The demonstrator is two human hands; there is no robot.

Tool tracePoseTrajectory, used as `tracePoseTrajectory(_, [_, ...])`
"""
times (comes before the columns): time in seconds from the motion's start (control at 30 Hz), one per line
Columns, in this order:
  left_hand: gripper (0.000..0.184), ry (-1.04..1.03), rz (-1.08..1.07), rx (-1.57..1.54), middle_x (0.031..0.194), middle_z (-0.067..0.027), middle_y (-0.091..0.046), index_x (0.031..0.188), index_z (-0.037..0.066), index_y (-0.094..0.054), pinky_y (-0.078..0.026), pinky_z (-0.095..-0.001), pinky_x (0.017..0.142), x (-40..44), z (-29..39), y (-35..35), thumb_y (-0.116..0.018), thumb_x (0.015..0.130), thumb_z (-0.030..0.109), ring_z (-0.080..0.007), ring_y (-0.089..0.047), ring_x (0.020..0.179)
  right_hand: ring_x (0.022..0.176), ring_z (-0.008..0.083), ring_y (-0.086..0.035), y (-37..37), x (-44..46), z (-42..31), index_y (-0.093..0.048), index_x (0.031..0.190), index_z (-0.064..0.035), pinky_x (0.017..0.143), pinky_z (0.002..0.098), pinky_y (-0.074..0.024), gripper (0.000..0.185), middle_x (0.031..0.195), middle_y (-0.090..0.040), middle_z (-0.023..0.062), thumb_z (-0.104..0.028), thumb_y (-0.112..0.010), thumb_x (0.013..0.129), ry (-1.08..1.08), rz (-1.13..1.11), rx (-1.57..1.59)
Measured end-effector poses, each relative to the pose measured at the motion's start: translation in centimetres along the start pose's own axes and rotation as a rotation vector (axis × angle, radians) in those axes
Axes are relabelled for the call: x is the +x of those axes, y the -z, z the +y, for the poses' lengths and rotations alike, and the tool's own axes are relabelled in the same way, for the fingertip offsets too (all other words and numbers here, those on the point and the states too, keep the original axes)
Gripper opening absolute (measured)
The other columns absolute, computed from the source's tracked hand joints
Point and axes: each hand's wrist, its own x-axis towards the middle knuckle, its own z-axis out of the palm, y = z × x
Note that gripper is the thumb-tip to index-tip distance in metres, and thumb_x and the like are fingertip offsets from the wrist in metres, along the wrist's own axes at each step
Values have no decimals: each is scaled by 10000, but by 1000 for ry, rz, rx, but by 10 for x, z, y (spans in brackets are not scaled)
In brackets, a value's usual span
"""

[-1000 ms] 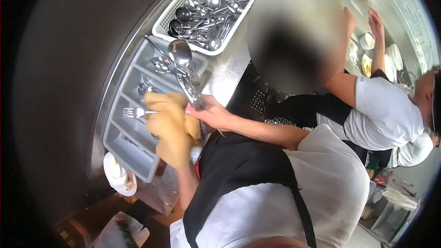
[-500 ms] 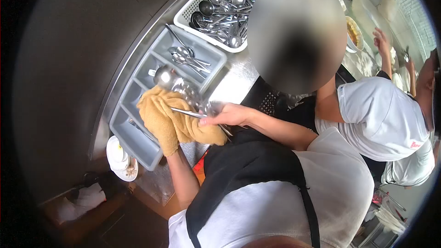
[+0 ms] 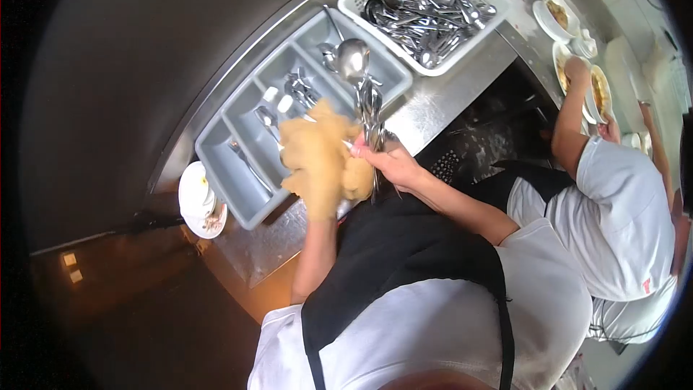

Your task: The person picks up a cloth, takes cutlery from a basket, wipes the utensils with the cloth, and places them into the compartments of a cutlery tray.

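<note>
A yellow cloth (image 3: pixel 315 152) wraps my left hand (image 3: pixel 322 222), hiding its fingers; the cloth is bunched and blurred. Beside it, my right hand (image 3: pixel 393 164) grips a bunch of metal spoons (image 3: pixel 369 108). A large serving spoon (image 3: pixel 354 61) stands out at the top of the bunch. One thin metal handle runs from my right fingers to the cloth. Behind both hands lies a grey cutlery tray (image 3: pixel 209 146) with compartments. It holds several spoons (image 3: pixel 267 117), a fork (image 3: pixel 237 147) and other cutlery.
A white plastic basket (image 3: pixel 351 6) full of ladles and spoons stands beyond the tray. White dishes (image 3: pixel 195 191) sit at the counter's left end. At right, a co-worker in a white shirt (image 3: pixel 621 209) reaches toward plates of food (image 3: pixel 599 94).
The view has shifted, so the tray and basket show more fully. The cloth has moved off the tray's middle compartments, exposing cutlery there. The co-worker's blurred head is out of view.
</note>
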Motion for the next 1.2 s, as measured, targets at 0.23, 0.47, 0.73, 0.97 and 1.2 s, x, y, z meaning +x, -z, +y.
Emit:
tracePoseTrajectory(0.23, [298,-247,-422,304,1149,-87,-572,1228,18,-509,-484,-327,883,6,51,39,-530,952,130,-194,-558,1021,818,77,-547,-2,3,-6,-625,902,-54,759,264,-439,108,839,-601,-13,-144,-672,864,-105,-61,-161])
tracePoseTrajectory(0.47, [384,277,-211,-814,994,-58,-596,1206,-1,-491,-502,-282,775,16,77,35,-637,851,7,-134,-577,896,799,78,-524,1,7,-20,-606,908,-17,764,262,-442,145,827,-591,-8,-123,-693,859,-212,-453,-284])
tracePoseTrajectory(0.73, [299,149,-20,-718,967,-69,-588,1139,-8,-516,-499,-262,747,14,88,62,-579,847,-11,-127,-583,841,921,131,-630,11,-9,-22,-625,1079,25,871,286,-487,241,970,-675,60,-75,-675,866,-358,-129,-39])
tracePoseTrajectory(0.97, [210,78,-38,-387,958,-99,-606,1085,-14,-542,-513,-279,743,-22,82,99,-553,879,28,-152,-610,828,734,104,-582,28,1,-11,-632,883,34,680,287,-480,173,780,-643,42,-133,-675,876,-105,-23,-475])
tracePoseTrajectory(1.2, [192,82,158,-570,977,-142,-631,1030,-15,-568,-534,-308,751,-18,56,91,-525,940,149,-191,-640,828,688,72,-510,11,-1,-12,-614,820,39,621,267,-440,219,727,-607,16,-162,-643,905,-35,-155,-599])
